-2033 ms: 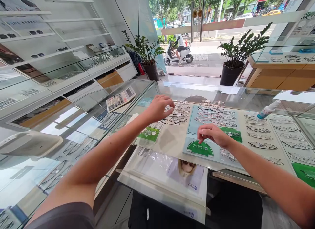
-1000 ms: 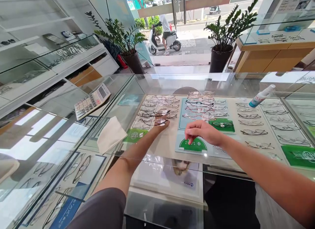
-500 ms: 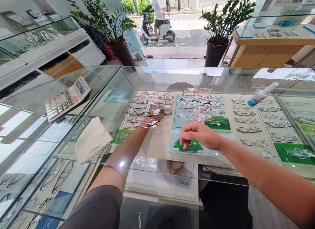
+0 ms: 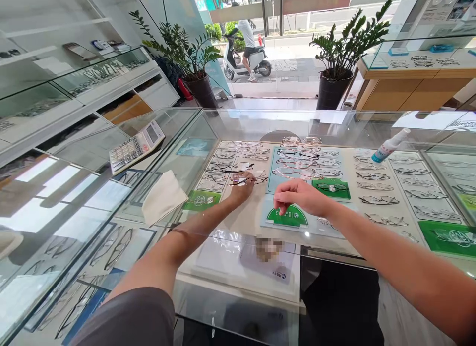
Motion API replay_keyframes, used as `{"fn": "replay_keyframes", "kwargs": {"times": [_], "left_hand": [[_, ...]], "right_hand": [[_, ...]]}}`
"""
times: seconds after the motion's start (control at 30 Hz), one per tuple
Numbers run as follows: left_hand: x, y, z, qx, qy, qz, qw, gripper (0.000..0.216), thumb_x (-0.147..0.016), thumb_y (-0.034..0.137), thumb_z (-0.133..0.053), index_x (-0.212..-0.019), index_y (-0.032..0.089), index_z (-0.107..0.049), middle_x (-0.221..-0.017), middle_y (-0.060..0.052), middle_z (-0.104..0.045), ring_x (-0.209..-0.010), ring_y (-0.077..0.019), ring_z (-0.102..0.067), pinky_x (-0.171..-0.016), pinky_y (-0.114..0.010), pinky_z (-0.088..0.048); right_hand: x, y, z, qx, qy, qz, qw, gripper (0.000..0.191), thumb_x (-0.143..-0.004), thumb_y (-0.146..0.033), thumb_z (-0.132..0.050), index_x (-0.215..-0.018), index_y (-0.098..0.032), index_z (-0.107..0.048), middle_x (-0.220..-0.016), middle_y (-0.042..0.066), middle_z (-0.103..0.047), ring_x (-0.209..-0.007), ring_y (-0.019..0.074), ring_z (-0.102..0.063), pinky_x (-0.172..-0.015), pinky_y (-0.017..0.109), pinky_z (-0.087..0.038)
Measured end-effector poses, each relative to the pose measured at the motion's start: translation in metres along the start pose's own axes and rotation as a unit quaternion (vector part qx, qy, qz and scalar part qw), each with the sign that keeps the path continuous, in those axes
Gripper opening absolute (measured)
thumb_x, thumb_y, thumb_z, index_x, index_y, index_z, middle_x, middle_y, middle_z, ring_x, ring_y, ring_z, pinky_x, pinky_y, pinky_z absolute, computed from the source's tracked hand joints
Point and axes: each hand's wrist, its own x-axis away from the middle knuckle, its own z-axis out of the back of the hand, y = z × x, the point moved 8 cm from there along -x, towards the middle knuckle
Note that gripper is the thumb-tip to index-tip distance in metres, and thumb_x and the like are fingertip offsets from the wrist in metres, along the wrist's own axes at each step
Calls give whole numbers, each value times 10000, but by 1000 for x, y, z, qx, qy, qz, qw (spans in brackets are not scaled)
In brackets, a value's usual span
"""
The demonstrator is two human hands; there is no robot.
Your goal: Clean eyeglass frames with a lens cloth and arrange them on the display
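My left hand (image 4: 241, 188) reaches in under the glass top of the display case. Its fingers are closed on a pair of dark-framed eyeglasses (image 4: 260, 181), which lies across them with a small white tag. Other eyeglasses (image 4: 230, 167) lie in rows just beyond and left of that hand. My right hand (image 4: 299, 195) hovers above the glass with its fingers curled in, and nothing shows in them. Below it is a green half-round sign (image 4: 288, 217) on a light-blue board. Beside that hand, dark glasses (image 4: 330, 188) rest on a green card.
On the glass top are a calculator (image 4: 136, 147), a beige cloth (image 4: 163, 197) and a white-and-blue spray bottle (image 4: 390, 145). Potted plants (image 4: 334, 83) stand beyond the case. Outside, a person sits on a white scooter (image 4: 247, 58). Glass edges border the left arm.
My left hand has drawn back toward me, and the dark eyeglasses now show at its fingers. My right hand stays nearly in place. The view has tilted up slightly.
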Motion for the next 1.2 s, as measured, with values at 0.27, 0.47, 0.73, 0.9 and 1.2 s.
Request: {"fn": "replay_keyframes", "kwargs": {"times": [0.27,0.47,0.73,0.9,1.2], "left_hand": [[93,28,19,15,-80,8,997,195,-1025,311,-596,-1024,238,-777,-1187,-104,-806,-1209,-339,-613,-1024,-516,-388],[158,60,46,47,-176,-16,983,77,-927,286,-740,-866,263,-781,-1037,-50,-827,-1109,-298,-641,-963,-456,-373],[220,121,99,70,-254,-61,963,107,-929,166,-735,-867,247,-765,-966,-28,-817,-1089,-274,-643,-990,-430,-348],[224,166,181,132,-292,-110,941,115,-1004,233,-703,-925,269,-778,-1027,10,-817,-1104,-231,-637,-1034,-383,-363],[39,103,305,26,-22,-127,991,185,-942,423,-746,-984,278,-853,-1024,-21,-802,-1078,-242,-671,-1063,-411,-440]], "right_hand": [[1,-4,1,3,6,9,1000,339,-856,-483,-814,-746,-166,-764,-721,18,-710,-653,143,-683,-716,314,-608],[3,-2,5,17,9,4,1000,323,-852,-473,-817,-777,-163,-766,-766,36,-732,-657,154,-697,-749,348,-613],[4,-4,5,24,14,9,1000,336,-835,-493,-829,-778,-166,-770,-796,42,-731,-688,168,-711,-764,358,-613],[5,-5,1,31,13,7,999,333,-835,-480,-822,-747,-164,-765,-768,38,-721,-674,159,-704,-726,322,-600],[9,-5,-10,-22,-54,-13,998,502,-892,-579,-766,-648,-142,-740,-630,24,-635,-563,129,-607,-622,294,-612]]}}
